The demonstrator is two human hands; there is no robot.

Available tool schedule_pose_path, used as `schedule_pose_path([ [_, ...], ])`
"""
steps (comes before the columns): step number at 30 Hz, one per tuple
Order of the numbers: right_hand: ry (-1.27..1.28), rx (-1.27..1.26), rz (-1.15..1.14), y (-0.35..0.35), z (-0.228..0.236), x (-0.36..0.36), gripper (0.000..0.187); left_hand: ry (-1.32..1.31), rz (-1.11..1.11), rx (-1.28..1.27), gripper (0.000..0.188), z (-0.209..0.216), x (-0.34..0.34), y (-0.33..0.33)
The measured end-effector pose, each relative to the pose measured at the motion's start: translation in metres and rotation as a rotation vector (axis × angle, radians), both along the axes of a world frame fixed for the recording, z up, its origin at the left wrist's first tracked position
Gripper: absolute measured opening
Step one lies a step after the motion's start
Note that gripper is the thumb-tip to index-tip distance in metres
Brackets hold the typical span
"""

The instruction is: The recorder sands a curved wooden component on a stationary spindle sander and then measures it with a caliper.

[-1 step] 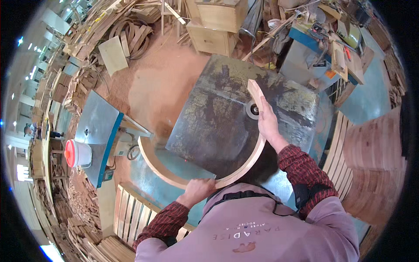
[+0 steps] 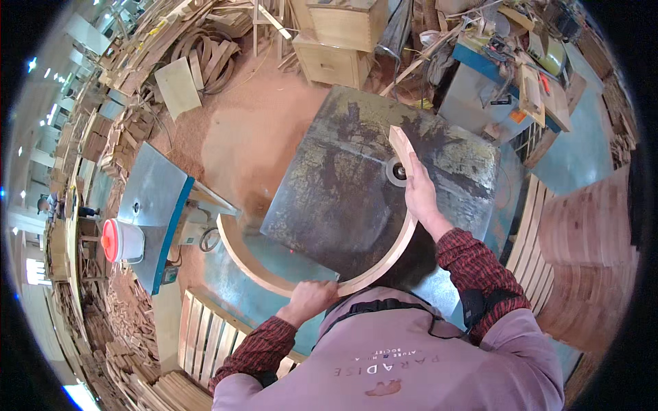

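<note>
A pale curved wooden piece point(image 2: 384, 266), bent in a wide arc, lies partly over a dark, worn metal machine table point(image 2: 329, 185). My left hand point(image 2: 312, 300) is closed around its lower middle, near the table's front corner and close to my body. Along the right part of the arc, my right hand point(image 2: 421, 195) holds the wood, its fingers reaching toward the far end and its thumb hidden. Just left of those fingers a round spindle point(image 2: 398, 172) stands in the table, close beside the wood's inner side. The arc's left end hangs beyond the table.
A smaller metal-topped machine point(image 2: 154, 205) stands at left, with a white bucket with a red lid point(image 2: 123, 241). Wooden cabinets point(image 2: 332, 61) are at the back. A cluttered workbench point(image 2: 490, 89) is at back right, and stacked boards point(image 2: 582, 226) at right. Sawdust covers the floor point(image 2: 240, 130).
</note>
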State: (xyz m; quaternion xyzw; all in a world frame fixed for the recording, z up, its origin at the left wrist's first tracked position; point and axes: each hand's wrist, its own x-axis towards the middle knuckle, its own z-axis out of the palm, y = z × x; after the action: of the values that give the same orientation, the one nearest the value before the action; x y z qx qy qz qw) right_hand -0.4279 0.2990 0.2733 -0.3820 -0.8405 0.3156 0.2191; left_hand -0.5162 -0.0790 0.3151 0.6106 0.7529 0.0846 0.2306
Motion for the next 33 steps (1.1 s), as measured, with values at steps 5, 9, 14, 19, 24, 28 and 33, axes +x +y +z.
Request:
schedule_pose_path([
  [5, -0.025, 0.023, -0.026, -0.019, 0.003, 0.019, 0.066, 0.003, -0.019, -0.071, 0.018, 0.007, 0.008, -0.014],
  [9, -0.039, 0.02, -0.045, -0.031, 0.005, 0.03, 0.066, -0.014, -0.037, -0.165, 0.025, 0.008, 0.012, -0.023],
  [14, -0.059, -0.003, -0.062, -0.048, 0.01, 0.047, 0.065, -0.004, -0.065, -0.149, 0.025, 0.003, 0.022, -0.039],
  [19, -0.102, -0.042, -0.078, -0.06, 0.016, 0.061, 0.065, -0.006, -0.071, -0.032, 0.02, 0.005, 0.032, -0.049],
  [24, -0.068, -0.014, -0.086, -0.068, 0.011, 0.082, 0.068, 0.006, -0.089, -0.058, 0.019, 0.015, 0.043, -0.055],
  [28, 0.002, -0.037, -0.066, -0.084, 0.021, 0.093, 0.069, 0.024, -0.097, -0.105, 0.022, 0.004, 0.058, -0.073],
  [33, 0.211, -0.09, -0.096, -0.072, 0.0, 0.1, 0.062, 0.054, -0.062, -0.113, 0.025, 0.014, 0.049, -0.08],
])
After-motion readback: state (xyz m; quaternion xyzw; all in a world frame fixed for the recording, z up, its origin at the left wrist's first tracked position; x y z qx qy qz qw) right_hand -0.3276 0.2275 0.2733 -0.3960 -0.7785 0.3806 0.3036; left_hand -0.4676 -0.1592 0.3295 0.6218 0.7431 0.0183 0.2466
